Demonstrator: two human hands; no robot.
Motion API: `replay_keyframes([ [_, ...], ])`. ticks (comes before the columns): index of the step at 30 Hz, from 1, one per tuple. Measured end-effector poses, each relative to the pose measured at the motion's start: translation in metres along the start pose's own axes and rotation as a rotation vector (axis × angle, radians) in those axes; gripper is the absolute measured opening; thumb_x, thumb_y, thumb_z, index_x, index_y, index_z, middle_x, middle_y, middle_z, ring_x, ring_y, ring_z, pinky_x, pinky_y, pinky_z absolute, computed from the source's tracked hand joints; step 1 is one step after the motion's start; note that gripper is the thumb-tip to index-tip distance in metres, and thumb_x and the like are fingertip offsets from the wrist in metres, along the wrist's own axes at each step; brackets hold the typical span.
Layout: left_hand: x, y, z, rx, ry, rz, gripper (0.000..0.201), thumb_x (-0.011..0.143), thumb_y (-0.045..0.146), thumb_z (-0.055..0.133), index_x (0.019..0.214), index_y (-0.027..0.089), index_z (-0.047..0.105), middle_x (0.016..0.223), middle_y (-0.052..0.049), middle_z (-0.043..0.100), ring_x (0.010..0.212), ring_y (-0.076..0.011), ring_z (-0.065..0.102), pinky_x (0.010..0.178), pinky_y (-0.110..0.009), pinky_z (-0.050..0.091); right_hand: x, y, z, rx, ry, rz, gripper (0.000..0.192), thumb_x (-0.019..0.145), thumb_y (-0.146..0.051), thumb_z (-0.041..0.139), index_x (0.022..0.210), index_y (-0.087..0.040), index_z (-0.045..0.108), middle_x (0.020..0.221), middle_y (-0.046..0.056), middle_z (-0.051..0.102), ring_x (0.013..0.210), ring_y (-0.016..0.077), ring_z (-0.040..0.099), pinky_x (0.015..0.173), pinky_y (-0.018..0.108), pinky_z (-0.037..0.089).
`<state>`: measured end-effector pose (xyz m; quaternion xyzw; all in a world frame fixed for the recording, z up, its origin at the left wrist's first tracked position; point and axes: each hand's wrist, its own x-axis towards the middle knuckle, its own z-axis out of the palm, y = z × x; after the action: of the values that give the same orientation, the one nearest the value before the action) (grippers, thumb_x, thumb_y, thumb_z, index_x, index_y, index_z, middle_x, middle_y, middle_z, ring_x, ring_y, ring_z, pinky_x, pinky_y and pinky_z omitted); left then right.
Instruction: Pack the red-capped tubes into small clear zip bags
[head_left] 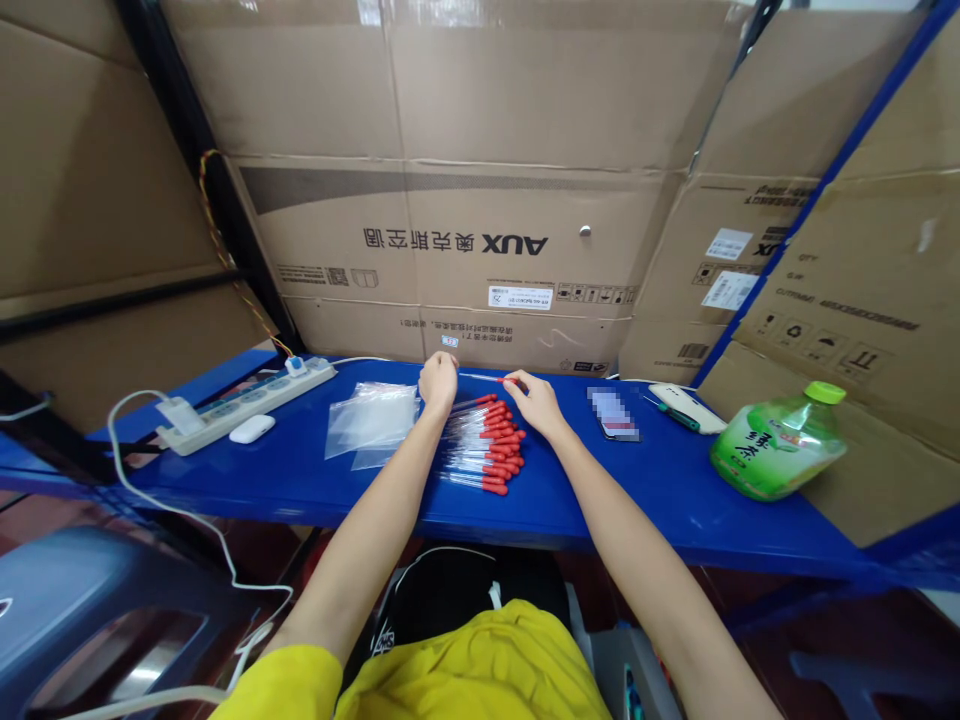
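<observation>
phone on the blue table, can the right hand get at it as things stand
Probably yes: the phone lies near the right hand, with nothing visible between them, though that hand is holding a red-ended dropper.

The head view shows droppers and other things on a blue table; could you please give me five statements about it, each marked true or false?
1. The right hand holds a dropper at its red end. True.
2. Plastic bags lie to the left of the dropper pile. True.
3. The pile's red bulbs point left. False: they point right.
4. The phone lies between the pile and the bottle. True.
5. The bottle is capped in red. False: its cap is light green.
</observation>
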<state>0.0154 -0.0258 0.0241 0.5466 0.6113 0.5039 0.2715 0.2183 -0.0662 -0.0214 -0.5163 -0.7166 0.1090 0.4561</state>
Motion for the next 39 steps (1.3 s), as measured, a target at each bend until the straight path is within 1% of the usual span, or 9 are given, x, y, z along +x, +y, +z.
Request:
replay_keyframes([
  [3, 0.000, -0.006, -0.003, 0.226, 0.053, 0.066, 0.030, 0.095, 0.030, 0.039, 0.080, 0.024, 0.065, 0.094, -0.006, 0.076, 0.096, -0.0247, 0.068, 0.079, -0.031, 0.044, 0.002, 0.010, 0.009, 0.089, -0.060, 0.025, 0.025, 0.095, -0.042, 0.056, 0.097, -0.024, 0.073, 0.096, 0.002, 0.077, 0.086, 0.0210, 0.068, 0.081, 0.032, 0.050],
  [7, -0.007, -0.007, 0.005, 0.427, -0.081, 0.206, 0.038, 0.101, 0.035, 0.034, 0.094, 0.023, 0.069, 0.106, -0.011, 0.078, 0.105, -0.0280, 0.071, 0.089, -0.035, 0.048, 0.004, 0.018, 0.020, 0.183, -0.145, 0.065, 0.025, 0.096, -0.040, 0.054, 0.097, -0.023, 0.073, 0.099, 0.003, 0.078, 0.094, 0.0218, 0.069, 0.091, 0.035, 0.052],
  [12, -0.017, -0.012, 0.019, 0.607, -0.351, 0.288, 0.055, 0.106, 0.046, 0.025, 0.111, 0.020, 0.072, 0.118, -0.015, 0.076, 0.113, -0.0308, 0.070, 0.095, -0.040, 0.051, 0.006, 0.020, 0.023, 0.230, -0.168, 0.091, 0.026, 0.097, -0.036, 0.053, 0.100, -0.025, 0.076, 0.109, 0.004, 0.078, 0.107, 0.0235, 0.071, 0.104, 0.040, 0.050],
  [15, -0.020, -0.015, 0.022, 0.667, -0.395, 0.307, 0.060, 0.107, 0.049, 0.022, 0.114, 0.019, 0.073, 0.124, -0.016, 0.074, 0.117, -0.0318, 0.069, 0.099, -0.042, 0.050, 0.005, 0.021, 0.021, 0.285, -0.141, 0.090, 0.030, 0.100, -0.038, 0.051, 0.107, -0.025, 0.076, 0.111, 0.005, 0.078, 0.108, 0.0225, 0.071, 0.104, 0.040, 0.051],
  [20, -0.020, -0.014, 0.020, 0.638, -0.392, 0.349, 0.064, 0.108, 0.048, 0.018, 0.109, 0.018, 0.074, 0.119, -0.015, 0.076, 0.113, -0.0290, 0.071, 0.098, -0.039, 0.051, 0.002, 0.019, 0.018, 0.311, -0.092, 0.118, 0.037, 0.102, -0.044, 0.046, 0.116, -0.023, 0.073, 0.109, 0.006, 0.078, 0.091, 0.0203, 0.071, 0.089, 0.037, 0.057],
  [25, -0.018, -0.014, 0.021, 0.549, -0.382, 0.516, 0.066, 0.109, 0.053, 0.016, 0.121, 0.019, 0.071, 0.131, -0.012, 0.072, 0.126, -0.0264, 0.064, 0.106, -0.037, 0.046, 0.001, 0.011, 0.006, 0.083, 0.005, -0.103, 0.039, 0.105, -0.044, 0.043, 0.128, -0.027, 0.070, 0.132, 0.005, 0.072, 0.124, 0.0245, 0.060, 0.113, 0.044, 0.043],
  [29, -0.019, -0.015, 0.023, 0.473, -0.403, 0.653, 0.060, 0.110, 0.049, 0.018, 0.132, 0.022, 0.066, 0.142, -0.009, 0.066, 0.135, -0.0224, 0.058, 0.114, -0.035, 0.039, 0.000, 0.008, 0.000, -0.007, 0.006, -0.129, 0.044, 0.107, -0.047, 0.039, 0.139, -0.030, 0.063, 0.143, 0.004, 0.065, 0.135, 0.0249, 0.052, 0.119, 0.048, 0.037],
  [34, -0.021, -0.012, 0.021, 0.538, -0.430, 0.596, 0.059, 0.110, 0.046, 0.019, 0.126, 0.018, 0.068, 0.131, -0.014, 0.071, 0.125, -0.0253, 0.064, 0.107, -0.035, 0.044, -0.002, 0.011, 0.001, -0.028, -0.051, -0.086, 0.046, 0.108, -0.050, 0.036, 0.143, -0.032, 0.060, 0.147, 0.003, 0.061, 0.137, 0.0261, 0.050, 0.119, 0.051, 0.036],
  [39, -0.022, -0.009, 0.018, 0.513, -0.411, 0.553, 0.053, 0.110, 0.047, 0.022, 0.130, 0.022, 0.063, 0.133, -0.011, 0.071, 0.124, -0.0252, 0.066, 0.103, -0.034, 0.046, -0.004, 0.015, 0.009, 0.001, -0.108, -0.042, 0.050, 0.108, -0.054, 0.031, 0.144, -0.032, 0.060, 0.146, 0.005, 0.062, 0.137, 0.0251, 0.051, 0.120, 0.051, 0.034],
])
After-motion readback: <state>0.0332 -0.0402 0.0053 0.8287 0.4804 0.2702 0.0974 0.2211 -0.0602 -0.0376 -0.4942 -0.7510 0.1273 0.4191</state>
